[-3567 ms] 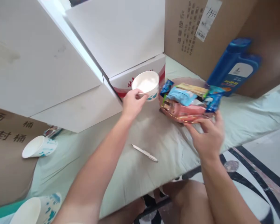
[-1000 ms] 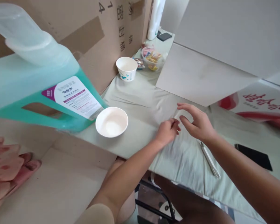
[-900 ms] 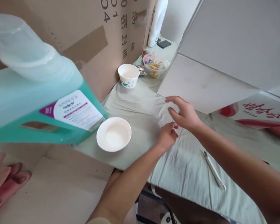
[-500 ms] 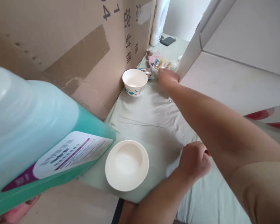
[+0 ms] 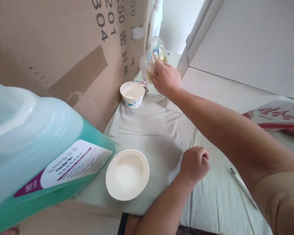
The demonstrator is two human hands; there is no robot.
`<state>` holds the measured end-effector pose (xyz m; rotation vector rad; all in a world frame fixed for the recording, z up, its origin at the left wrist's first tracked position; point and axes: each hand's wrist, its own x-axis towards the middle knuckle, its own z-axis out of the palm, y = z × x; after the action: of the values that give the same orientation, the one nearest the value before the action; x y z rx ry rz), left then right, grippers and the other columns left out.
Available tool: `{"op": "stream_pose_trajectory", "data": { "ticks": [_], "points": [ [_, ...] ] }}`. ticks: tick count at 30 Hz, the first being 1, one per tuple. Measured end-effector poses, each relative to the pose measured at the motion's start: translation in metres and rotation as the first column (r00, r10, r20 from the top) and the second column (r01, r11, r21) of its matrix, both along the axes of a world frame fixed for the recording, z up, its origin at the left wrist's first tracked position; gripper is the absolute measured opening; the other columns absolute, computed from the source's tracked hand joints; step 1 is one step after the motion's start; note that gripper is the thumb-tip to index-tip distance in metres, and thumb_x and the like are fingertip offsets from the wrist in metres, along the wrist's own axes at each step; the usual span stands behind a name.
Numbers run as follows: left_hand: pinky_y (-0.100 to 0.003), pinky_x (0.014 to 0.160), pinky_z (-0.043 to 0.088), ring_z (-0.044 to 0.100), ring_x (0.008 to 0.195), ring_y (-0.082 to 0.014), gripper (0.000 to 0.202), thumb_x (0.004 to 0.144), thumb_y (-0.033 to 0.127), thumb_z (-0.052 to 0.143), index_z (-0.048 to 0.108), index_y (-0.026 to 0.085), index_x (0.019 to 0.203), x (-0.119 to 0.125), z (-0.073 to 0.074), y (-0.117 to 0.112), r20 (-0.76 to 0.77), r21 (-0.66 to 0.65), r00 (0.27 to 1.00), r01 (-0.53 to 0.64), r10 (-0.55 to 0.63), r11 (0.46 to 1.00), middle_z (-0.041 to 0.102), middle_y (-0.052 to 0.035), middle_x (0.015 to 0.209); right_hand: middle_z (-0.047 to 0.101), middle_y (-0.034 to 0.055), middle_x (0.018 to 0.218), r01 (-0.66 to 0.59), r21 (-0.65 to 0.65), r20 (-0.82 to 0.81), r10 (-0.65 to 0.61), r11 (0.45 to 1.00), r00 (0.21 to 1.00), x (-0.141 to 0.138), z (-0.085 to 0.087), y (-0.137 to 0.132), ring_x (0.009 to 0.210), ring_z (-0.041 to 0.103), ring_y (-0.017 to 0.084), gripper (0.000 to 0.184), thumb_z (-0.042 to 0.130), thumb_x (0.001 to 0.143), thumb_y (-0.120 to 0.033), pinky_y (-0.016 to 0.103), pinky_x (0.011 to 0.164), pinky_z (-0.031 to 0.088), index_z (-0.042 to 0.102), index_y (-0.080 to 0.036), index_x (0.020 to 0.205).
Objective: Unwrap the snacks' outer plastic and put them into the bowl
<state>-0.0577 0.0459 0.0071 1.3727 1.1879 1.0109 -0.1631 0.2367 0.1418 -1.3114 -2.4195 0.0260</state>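
My right hand reaches toward the far end of the cloth-covered surface and is closed on a clear plastic container with colourful wrapped packets in it. The container is lifted, tilted and slightly blurred. My left hand rests on the pale green cloth as a loose fist, with nothing visible in it. To its left stands an empty white paper bowl. Farther back, against the cardboard, is another white paper bowl with a blue-green pattern. Behind this bowl lie some shiny packets, partly hidden.
A large jug of green liquid fills the left side. Behind it rises a tall cardboard box. White panels bound the right. A red-and-white package, a slim light-coloured tool and a white bottle are also there.
My right hand has raised the clear container with the packets off the surface and brought it leftward. The left hand stays in a fist on the cloth. The view has shifted slightly.
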Motion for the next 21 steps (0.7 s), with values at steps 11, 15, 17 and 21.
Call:
{"op": "stream_pose_trajectory", "data": {
  "ticks": [11, 15, 17, 21],
  "points": [
    [-0.032, 0.061, 0.036, 0.061, 0.069, -0.0208, 0.019, 0.084, 0.024, 0.05, 0.065, 0.018, 0.074, 0.014, 0.026, -0.017, -0.229, -0.119, 0.959, 0.142, -0.166, 0.983, 0.071, -0.0074, 0.078, 0.049, -0.0027, 0.064, -0.239, -0.448, -0.801, -0.269, 0.861, 0.534, 0.109, -0.067, -0.092, 0.057, 0.053, 0.014, 0.054, 0.049, 0.089, -0.08, 0.026, 0.049, 0.042, 0.058, -0.027, 0.087],
    [-0.032, 0.059, 0.033, 0.059, 0.068, -0.02, 0.02, 0.084, 0.023, 0.051, 0.067, 0.017, 0.074, 0.017, 0.024, -0.015, -0.25, -0.099, 0.95, 0.165, -0.185, 0.981, 0.071, -0.0069, 0.077, 0.051, -0.0017, 0.071, -0.262, -0.499, -0.846, -0.399, 0.826, 0.353, 0.112, -0.073, -0.077, 0.061, 0.054, 0.016, 0.042, 0.061, 0.087, -0.069, 0.029, 0.05, 0.043, 0.062, -0.029, 0.096],
    [-0.032, 0.06, 0.032, 0.06, 0.071, -0.02, 0.019, 0.081, 0.017, 0.048, 0.064, 0.018, 0.071, 0.015, 0.021, -0.013, -0.245, -0.053, 0.959, 0.135, -0.144, 0.989, 0.072, -0.0061, 0.079, 0.048, -0.0018, 0.069, -0.298, -0.486, -0.86, -0.39, 0.822, 0.329, 0.126, -0.068, -0.072, 0.059, 0.052, 0.016, 0.037, 0.065, 0.083, -0.064, 0.031, 0.05, 0.044, 0.063, -0.028, 0.094],
    [-0.029, 0.066, 0.037, 0.06, 0.077, -0.0175, 0.018, 0.074, 0.008, 0.044, 0.056, 0.02, 0.068, 0.01, 0.016, -0.009, -0.137, 0.041, 0.987, 0.089, -0.083, 0.995, 0.07, -0.0024, 0.078, 0.046, 0.0005, 0.069, -0.223, -0.333, -0.92, -0.264, 0.916, 0.289, 0.199, -0.058, -0.083, 0.058, 0.05, 0.018, 0.032, 0.066, 0.078, -0.06, 0.034, 0.049, 0.039, 0.063, -0.029, 0.083]
  ]
}}
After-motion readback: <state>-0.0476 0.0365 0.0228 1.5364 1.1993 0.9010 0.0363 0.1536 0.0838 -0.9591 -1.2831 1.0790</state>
